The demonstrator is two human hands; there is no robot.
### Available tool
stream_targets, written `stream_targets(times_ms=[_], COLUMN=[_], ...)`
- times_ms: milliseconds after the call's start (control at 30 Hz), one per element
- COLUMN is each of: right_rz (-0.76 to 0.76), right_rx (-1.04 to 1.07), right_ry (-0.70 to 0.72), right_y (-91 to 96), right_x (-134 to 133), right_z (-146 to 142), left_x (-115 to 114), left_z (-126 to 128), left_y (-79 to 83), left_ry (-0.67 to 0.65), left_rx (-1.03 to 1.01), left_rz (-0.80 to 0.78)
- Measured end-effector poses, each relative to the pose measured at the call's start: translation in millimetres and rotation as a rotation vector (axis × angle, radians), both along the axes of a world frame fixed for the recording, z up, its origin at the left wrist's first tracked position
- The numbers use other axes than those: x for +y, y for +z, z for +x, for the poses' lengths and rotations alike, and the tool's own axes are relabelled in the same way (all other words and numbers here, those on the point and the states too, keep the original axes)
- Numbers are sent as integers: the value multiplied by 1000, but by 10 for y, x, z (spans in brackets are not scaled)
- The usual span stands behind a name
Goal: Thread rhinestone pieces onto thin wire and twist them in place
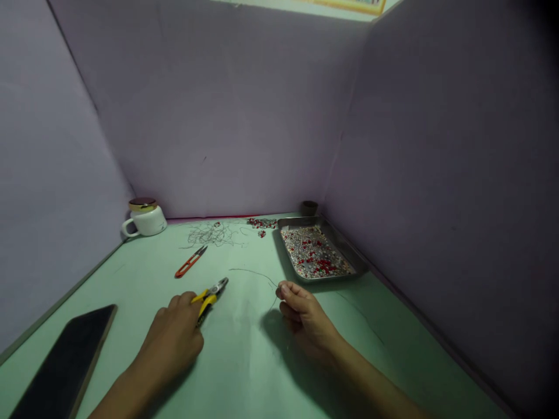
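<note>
Yellow-handled pliers (211,295) are in my left hand (174,329), their metal jaws pointing away to the right. My fingers wrap round the handles from above, low over the green tabletop. My right hand (308,317) pinches a thin wire (257,273) between thumb and fingertips, with a small dark piece showing at the pinch. One long end of this wire runs off to the left and a shorter end hangs down. Just beyond my right hand stands a metal tray (325,279) of white, grey and red beads (312,250).
Red-handled thread snips (190,262) lie left of centre, before a tangle of wire (212,234). Red beadwork (262,223) rests at the back. A lidded white mug (148,221) and a black phone-like slab (65,361) are on the left; a dark cup (309,208) is behind the tray. Walls enclose the table.
</note>
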State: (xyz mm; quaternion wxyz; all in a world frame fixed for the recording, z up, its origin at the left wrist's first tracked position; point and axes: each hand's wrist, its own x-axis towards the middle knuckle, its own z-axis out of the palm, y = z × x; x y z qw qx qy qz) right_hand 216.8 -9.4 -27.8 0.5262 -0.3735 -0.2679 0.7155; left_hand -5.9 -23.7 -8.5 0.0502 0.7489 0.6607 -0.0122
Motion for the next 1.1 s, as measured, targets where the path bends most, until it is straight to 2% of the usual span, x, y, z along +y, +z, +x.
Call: stream_targets(times_ms=[200, 300, 367, 433, 500, 600, 733, 933, 1100], right_rz=[25, 32, 38, 55, 83, 117, 96, 73, 110], right_rx=[109, 125, 129, 123, 98, 46, 15, 26, -89], right_ry=[48, 54, 57, 76, 105, 142, 157, 134, 125], right_y=[82, 121, 124, 98, 48, -30, -72, -117, -138], right_x=[-52, -71, -82, -87, -88, -92, -112, -117, -118], right_z=[0, 3, 0, -10, -27, -66, -119, -148, -144], left_x=[98, 81, 44, -18, -93, -191, -250, -268, -289], left_z=[-108, -68, 3, 108, 239, 452, 668, 737, 721], left_y=[-98, -122, -144, -165, -182, -184, -150, -112, -96], left_ry=[52, 83, 104, 73, -46, -135, -165, -139, -102], left_rx=[-33, -15, -1, -91, -343, -703, -918, -950, -786], left_rz=[56, 72, 160, 288, 322, 135, 11, -71, -45])
